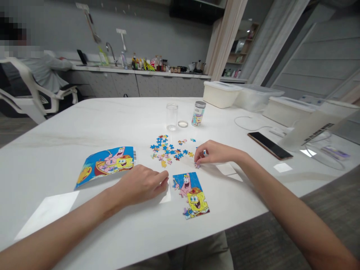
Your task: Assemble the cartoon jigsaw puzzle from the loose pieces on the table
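A partly assembled cartoon puzzle [197,197] lies near the front edge of the white table. Beyond it is a scattered group of loose puzzle pieces [171,151]. My right hand [209,152] is closed at the right of that group, its fingertips pinching a small pinkish puzzle piece [197,165] at the table surface. To the left of the assembled part rests my left hand [147,184], fingers curled together; whatever they hold, if anything, is hidden. A curved picture sheet [108,163] showing the cartoon lies behind my left forearm.
Beyond the pieces stand a clear jar [171,117], its lid [182,123] and a printed can [198,113]. A phone [269,145], cables and lidded boxes [222,94] are at the right. A person [46,71] sits at the far left.
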`<state>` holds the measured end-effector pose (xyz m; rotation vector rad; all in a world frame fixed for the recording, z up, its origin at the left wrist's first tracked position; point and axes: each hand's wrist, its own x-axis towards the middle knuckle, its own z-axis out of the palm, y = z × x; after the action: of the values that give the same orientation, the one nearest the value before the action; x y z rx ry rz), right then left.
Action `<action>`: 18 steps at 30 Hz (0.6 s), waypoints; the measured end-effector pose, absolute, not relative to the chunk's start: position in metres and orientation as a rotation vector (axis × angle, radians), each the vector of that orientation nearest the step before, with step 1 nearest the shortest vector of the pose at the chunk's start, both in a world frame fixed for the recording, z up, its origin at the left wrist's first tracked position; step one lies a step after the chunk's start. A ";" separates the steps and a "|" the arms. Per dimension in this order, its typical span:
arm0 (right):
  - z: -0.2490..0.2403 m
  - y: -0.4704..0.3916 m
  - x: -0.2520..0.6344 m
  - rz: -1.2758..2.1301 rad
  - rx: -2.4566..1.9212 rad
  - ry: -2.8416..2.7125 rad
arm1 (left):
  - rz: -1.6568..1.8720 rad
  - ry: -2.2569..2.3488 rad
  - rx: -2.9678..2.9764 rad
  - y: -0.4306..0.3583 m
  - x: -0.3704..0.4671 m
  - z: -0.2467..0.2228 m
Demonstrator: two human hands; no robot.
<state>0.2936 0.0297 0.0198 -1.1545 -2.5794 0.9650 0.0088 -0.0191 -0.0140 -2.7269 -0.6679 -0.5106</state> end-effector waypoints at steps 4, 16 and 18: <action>0.017 0.031 0.294 0.942 -1.174 -2.585 | -0.491 -0.743 -2.676 -0.016 0.009 -0.019; 0.024 0.030 0.305 0.544 -1.337 -2.705 | -0.514 -0.905 -2.667 -0.020 0.015 -0.026; 0.025 0.029 0.305 0.546 -1.329 -2.731 | -0.529 -0.914 -2.674 -0.020 0.015 -0.027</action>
<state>0.3054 0.0288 0.0252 -1.3294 -2.7312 0.5455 0.0154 -0.0201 -0.0266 -2.6744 -0.9136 -0.5286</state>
